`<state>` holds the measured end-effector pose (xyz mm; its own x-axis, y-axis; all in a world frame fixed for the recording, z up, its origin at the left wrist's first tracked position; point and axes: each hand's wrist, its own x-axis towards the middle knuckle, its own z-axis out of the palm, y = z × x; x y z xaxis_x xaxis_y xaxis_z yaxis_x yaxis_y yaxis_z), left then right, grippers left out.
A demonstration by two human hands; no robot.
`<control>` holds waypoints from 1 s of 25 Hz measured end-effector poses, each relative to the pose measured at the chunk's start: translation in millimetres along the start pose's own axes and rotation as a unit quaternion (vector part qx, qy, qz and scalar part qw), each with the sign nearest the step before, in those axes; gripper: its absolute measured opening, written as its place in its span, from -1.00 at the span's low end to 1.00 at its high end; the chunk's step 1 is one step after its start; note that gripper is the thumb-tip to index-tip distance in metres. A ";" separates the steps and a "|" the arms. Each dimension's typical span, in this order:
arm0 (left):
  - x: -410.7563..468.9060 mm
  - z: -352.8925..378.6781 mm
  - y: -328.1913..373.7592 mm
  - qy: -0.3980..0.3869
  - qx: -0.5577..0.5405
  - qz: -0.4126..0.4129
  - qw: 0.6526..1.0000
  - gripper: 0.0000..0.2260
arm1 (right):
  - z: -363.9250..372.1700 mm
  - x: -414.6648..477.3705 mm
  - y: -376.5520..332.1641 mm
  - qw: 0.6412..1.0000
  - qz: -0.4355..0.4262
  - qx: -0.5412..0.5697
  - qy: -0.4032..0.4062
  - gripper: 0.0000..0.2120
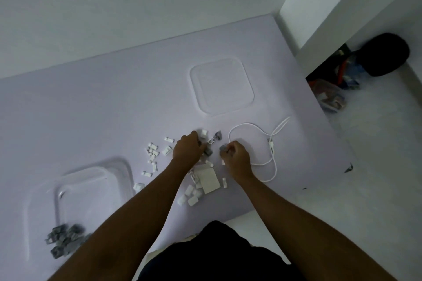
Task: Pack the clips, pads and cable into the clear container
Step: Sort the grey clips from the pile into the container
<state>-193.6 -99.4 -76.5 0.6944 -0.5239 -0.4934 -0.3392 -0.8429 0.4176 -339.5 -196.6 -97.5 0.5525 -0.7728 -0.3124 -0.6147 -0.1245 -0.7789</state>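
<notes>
My left hand [186, 148] is closed over grey clips [207, 152] in the middle of the pale lilac table. Beside it, my right hand [236, 155] pinches one grey clip [223, 148] at its fingertips. White clips [152, 152] lie scattered left of my left hand, and more white clips [193, 198] lie near a stack of white pads [208, 179] between my forearms. A white cable [252, 125] loops on the table right of my right hand. The clear container [91, 180] stands at the lower left, with several grey clips [65, 240] in its near end.
A clear lid [222, 87] lies flat on the table beyond my hands. The table's right edge runs diagonally; past it on the floor are a black bag [386, 54] and a clear box of coloured items [331, 95]. A white wall stands behind.
</notes>
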 end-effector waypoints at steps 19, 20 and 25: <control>13.2 -4.6 -3.7 0.000 -0.055 0.016 0.998 -0.77 | -29.0 30.9 -28.2 0.897 0.236 0.352 -0.126 -0.71; 13.0 -5.8 -3.2 -0.001 -0.070 0.010 0.998 -0.76 | -28.4 31.9 -26.3 0.914 0.221 0.320 -0.118 -0.71; 8.0 -7.2 -1.8 -0.076 -0.048 0.061 0.994 -0.77 | -16.6 39.4 -16.6 0.965 0.140 0.202 -0.087 -0.88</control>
<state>-182.9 -101.3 -75.7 0.5455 -0.6404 -0.5406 -0.3481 -0.7599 0.5490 -316.9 -235.3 -87.9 0.5044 -0.6198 -0.6011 -0.5030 0.3550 -0.7881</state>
